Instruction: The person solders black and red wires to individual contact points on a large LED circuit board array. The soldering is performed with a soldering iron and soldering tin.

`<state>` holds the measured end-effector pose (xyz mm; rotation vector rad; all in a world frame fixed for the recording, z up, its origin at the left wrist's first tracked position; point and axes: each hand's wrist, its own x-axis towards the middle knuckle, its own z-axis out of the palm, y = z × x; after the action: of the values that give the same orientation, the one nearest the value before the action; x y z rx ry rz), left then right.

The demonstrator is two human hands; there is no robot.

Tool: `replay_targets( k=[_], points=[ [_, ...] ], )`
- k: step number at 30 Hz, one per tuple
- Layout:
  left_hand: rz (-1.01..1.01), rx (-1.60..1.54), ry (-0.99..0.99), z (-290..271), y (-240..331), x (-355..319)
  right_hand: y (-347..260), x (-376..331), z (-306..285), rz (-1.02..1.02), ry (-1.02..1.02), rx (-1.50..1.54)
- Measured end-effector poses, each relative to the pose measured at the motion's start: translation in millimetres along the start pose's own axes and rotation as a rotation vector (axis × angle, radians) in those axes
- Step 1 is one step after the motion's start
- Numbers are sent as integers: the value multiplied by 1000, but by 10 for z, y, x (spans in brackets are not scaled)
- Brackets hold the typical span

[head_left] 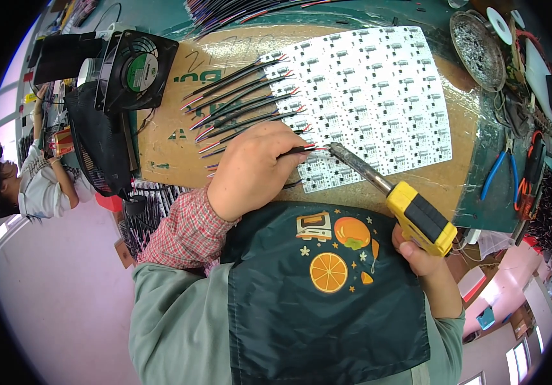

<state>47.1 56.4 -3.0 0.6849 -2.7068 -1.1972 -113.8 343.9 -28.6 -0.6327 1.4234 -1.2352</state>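
Observation:
My left hand [253,163] pinches a short black cable [294,151], its bared red and white wire ends pointing right over a white circuit board panel [379,96]. In my right hand [417,256] is a yellow and black soldering gun [420,218]. Its dark metal tip meets the panel right beside those wire ends; whether it touches the wires I cannot tell. Along the panel's left edge, several black cables [237,99] lie in a row, with their red and white ends on the board. My left palm and fingers cover part of the lower cables.
Cardboard [160,144] lies beneath the panel. A black fan [138,70] stands at the left. On the right are a round metal dish [478,51] and blue-handled pliers [500,170]. Loose wires [224,16] are bundled at the back. Another person [42,179] works at far left.

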Motion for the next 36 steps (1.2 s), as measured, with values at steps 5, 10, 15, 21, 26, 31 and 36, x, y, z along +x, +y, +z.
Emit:
replay_targets(
  k=[5, 10, 15, 21, 26, 31, 36],
  points=[
    [10, 25, -54, -45, 24, 4, 17, -28, 32, 141, 68, 200],
    [62, -10, -99, -98, 7, -20, 52, -47, 27, 122, 65, 201],
    [172, 13, 171, -230, 115, -106, 36, -68, 29, 128, 88, 249],
    [-57, -293, 215, -88, 236, -288, 76, -104, 23, 119, 70, 216],
    [57, -38, 3, 14, 129, -278, 79, -85, -40, -12, 5, 155],
    [93, 136, 31, 181, 81, -297, 4, -74, 2, -32, 48, 71],
    [101, 184, 51, 207, 87, -297, -12, -57, 1, -26, 35, 16]
  ],
)
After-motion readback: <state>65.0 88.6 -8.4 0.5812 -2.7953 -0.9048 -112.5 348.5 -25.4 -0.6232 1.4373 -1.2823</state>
